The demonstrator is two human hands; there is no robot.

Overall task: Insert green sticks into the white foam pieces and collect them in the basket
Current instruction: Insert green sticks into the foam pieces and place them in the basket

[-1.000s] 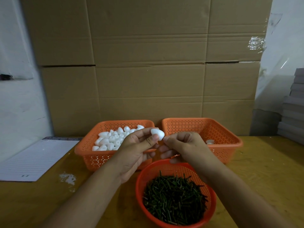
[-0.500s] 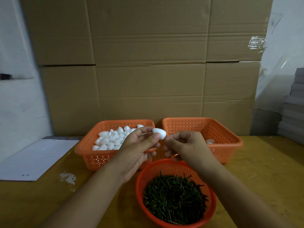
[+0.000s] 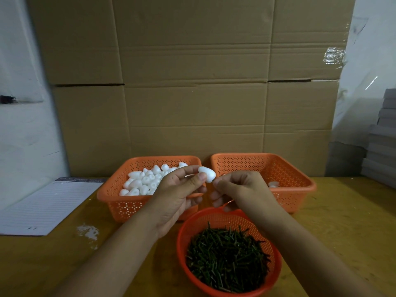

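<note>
My left hand point(image 3: 177, 194) pinches a white foam piece point(image 3: 207, 173) between thumb and fingers, above the gap between two orange baskets. My right hand point(image 3: 240, 189) is close beside it, fingertips pinched together at the foam's lower right end; a green stick between them is barely visible. The left basket point(image 3: 111, 196) holds several white foam pieces point(image 3: 145, 181). The right basket point(image 3: 300, 185) holds a few finished pieces point(image 3: 273, 184), partly hidden by my right hand. A round orange bowl point(image 3: 182, 239) in front is full of green sticks point(image 3: 227, 258).
Everything stands on a yellow wooden table point(image 3: 342, 221). A lined paper pad point(image 3: 47, 206) lies at the left, with a white smear point(image 3: 87, 231) near it. Large cardboard boxes point(image 3: 192, 93) wall off the back. Stacked grey boards point(image 3: 383, 146) sit at the right.
Both hands have stayed nearly in place. My right fingertips have closed in against the end of the foam piece, which has tilted slightly.
</note>
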